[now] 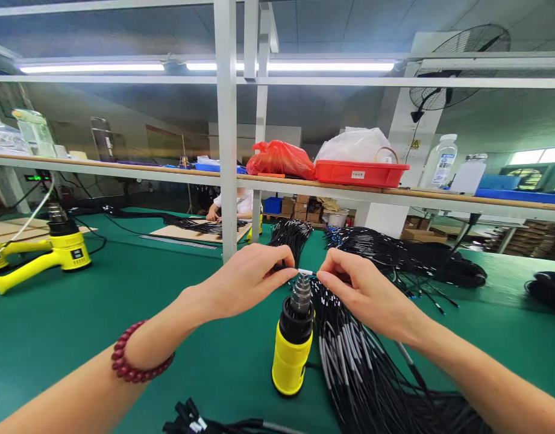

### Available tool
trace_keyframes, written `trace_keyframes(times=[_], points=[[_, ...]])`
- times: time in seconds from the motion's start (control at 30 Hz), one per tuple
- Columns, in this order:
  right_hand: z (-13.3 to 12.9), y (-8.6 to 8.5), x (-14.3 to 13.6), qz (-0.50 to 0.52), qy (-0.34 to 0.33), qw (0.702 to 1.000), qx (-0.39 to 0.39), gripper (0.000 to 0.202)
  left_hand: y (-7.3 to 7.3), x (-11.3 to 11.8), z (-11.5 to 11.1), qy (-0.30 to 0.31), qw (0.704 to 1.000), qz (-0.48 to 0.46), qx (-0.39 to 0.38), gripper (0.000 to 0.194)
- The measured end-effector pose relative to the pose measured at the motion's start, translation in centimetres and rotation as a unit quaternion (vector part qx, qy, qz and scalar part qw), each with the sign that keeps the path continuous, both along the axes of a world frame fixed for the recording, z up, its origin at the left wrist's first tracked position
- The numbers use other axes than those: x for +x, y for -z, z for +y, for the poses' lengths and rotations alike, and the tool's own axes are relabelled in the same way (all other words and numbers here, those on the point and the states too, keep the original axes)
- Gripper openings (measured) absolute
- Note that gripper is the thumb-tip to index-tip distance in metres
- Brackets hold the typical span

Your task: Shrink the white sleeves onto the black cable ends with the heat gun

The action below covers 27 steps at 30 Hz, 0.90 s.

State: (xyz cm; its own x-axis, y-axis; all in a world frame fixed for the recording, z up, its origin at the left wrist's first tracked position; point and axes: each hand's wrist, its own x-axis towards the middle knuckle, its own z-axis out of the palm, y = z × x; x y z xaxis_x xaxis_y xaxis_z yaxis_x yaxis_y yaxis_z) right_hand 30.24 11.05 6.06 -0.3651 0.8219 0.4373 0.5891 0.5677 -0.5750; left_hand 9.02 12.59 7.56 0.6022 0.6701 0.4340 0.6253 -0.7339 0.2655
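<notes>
Both hands pinch one thin black cable (305, 272) that carries a short white sleeve, stretched level between them. My left hand (245, 280), with a dark red bead bracelet on its wrist, grips one side of the sleeve. On the other side my right hand (363, 289) has thumb and fingertips closed. Directly below the sleeve, the metal nozzle of a yellow and black heat gun (293, 343) points upward; the gun stands upright on the green table. A thick bundle of black cables (363, 367) with grey and white sleeves lies right of the gun, under my right forearm.
More black cables (381, 250) lie at the back right. Another yellow heat gun (72, 247) rests at the left. A shelf (277, 182) with a red tray (361, 173) crosses above the table, its white post (226, 132) in front. A co-worker (236, 202) sits opposite.
</notes>
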Motion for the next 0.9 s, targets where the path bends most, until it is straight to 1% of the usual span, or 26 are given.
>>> trace_keyframes(times=[0.1, 0.17, 0.27, 0.4, 0.5, 0.9], points=[[0.5, 0.0, 0.2, -0.001, 0.018, 1.000, 0.000, 0.020, 0.5, -0.2, 0.7, -0.024, 1.000, 0.013, 0.004, 0.028], [0.9, 0.1, 0.2, 0.000, 0.024, 1.000, -0.002, 0.021, 0.8, -0.2, 1.1, -0.032, 0.999, 0.007, -0.010, 0.033], [1.7, 0.4, 0.4, 0.002, 0.027, 1.000, -0.001, 0.024, 1.1, -0.3, 1.5, -0.035, 0.998, -0.030, -0.050, 0.037], [2.8, 0.8, 0.4, 0.000, 0.027, 1.000, 0.003, 0.024, 1.7, -0.3, 2.0, -0.019, 0.990, -0.082, -0.112, 0.041], [3.4, 1.0, 0.4, -0.003, 0.030, 1.000, 0.005, 0.024, 2.1, -0.3, 2.4, -0.013, 0.986, -0.104, -0.130, 0.040], [4.0, 1.3, 0.3, -0.019, 0.046, 0.999, -0.010, 0.023, 2.6, -0.1, 2.9, -0.040, 0.981, -0.124, -0.142, 0.035]])
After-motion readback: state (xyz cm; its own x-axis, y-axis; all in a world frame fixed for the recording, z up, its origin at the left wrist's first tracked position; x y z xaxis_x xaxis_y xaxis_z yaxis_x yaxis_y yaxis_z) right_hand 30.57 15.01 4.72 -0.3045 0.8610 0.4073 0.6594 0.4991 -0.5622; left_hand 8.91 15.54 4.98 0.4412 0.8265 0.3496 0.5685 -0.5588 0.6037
